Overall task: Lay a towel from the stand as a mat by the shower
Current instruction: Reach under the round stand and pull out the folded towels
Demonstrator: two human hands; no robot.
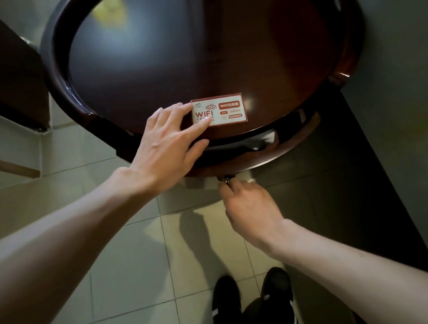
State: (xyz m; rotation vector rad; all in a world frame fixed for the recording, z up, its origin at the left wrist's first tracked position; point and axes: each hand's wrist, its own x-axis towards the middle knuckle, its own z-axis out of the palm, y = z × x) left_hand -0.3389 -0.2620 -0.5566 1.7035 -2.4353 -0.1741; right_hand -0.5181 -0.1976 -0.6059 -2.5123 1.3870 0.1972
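Left hand flat on stand, touching WIFI card; right hand pinches knob beneath.

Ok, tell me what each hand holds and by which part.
Left hand grips nothing; its straight fingers rest on the left end of the WIFI card. Right hand pinches the small metal knob under the front edge of the table.
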